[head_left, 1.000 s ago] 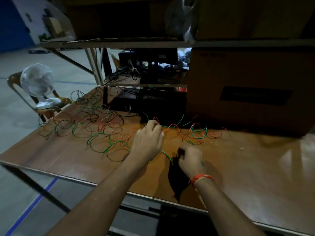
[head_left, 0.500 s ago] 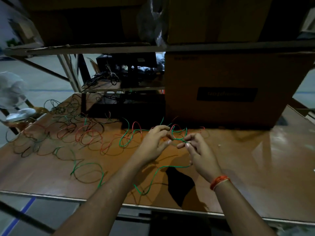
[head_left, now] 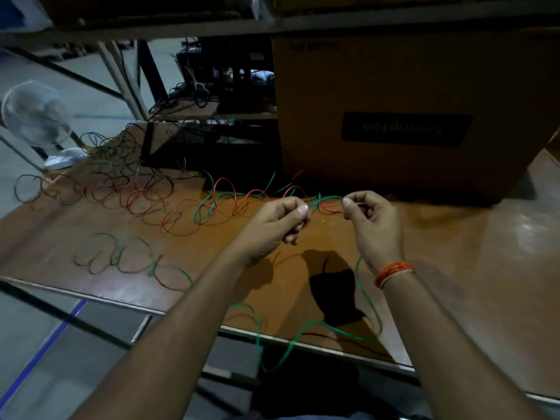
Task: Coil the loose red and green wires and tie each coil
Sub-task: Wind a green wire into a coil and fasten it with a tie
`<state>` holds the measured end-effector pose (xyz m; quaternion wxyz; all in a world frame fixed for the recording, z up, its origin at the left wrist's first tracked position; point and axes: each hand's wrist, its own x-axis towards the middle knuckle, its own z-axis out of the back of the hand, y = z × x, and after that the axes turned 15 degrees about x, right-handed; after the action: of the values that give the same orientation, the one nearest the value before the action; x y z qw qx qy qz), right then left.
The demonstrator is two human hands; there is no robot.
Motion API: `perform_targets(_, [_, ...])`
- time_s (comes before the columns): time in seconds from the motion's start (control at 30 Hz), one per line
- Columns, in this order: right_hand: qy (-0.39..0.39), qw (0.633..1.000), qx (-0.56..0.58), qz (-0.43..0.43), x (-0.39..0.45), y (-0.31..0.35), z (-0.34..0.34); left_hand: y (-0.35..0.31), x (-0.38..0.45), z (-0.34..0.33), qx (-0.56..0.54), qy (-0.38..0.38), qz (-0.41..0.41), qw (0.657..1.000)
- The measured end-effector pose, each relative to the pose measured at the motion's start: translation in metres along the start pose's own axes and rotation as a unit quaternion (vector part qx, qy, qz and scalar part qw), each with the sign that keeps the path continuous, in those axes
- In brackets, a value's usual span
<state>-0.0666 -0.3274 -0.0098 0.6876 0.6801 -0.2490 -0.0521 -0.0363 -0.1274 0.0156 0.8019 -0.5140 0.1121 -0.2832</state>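
Loose red wire (head_left: 142,201) and green wire (head_left: 209,204) sprawl in loops over the left half of the brown table (head_left: 454,268). My left hand (head_left: 278,221) and my right hand (head_left: 374,219) are raised above the table's middle. Each pinches a green wire strand (head_left: 328,197) stretched between them. A long green loop (head_left: 333,330) hangs from below my right hand over the table's front edge. More green loops (head_left: 133,256) lie at the front left.
A big cardboard box (head_left: 409,101) stands right behind my hands. A dark low shelf (head_left: 212,140) with black cables sits at the back. A white fan (head_left: 36,116) stands on a chair beyond the table's left end. A shelf board (head_left: 272,22) runs overhead.
Both hands have lifted off the table and moved apart, pulling the green strand taut between them. The green wire's slack has slid toward me and now hangs over the front edge.
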Motion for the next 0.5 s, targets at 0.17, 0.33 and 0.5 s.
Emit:
perform_targets(0.17, [-0.011, 0.999, -0.036, -0.013, 0.009, -0.010, -0.002, 0.012, 0.002, 0.021, 0.016, -0.020, 0.015, 1.000])
perform_targets(0.33, [0.110, 0.977, -0.180, -0.041, 0.008, -0.013, -0.035, 0.017, 0.010, 0.038, -0.087, -0.091, 0.022, 0.992])
perform_targets(0.5, [0.211, 0.938, -0.265, -0.075, 0.001, -0.014, -0.076, 0.029, 0.017, 0.058, -0.188, -0.169, 0.079, 0.964])
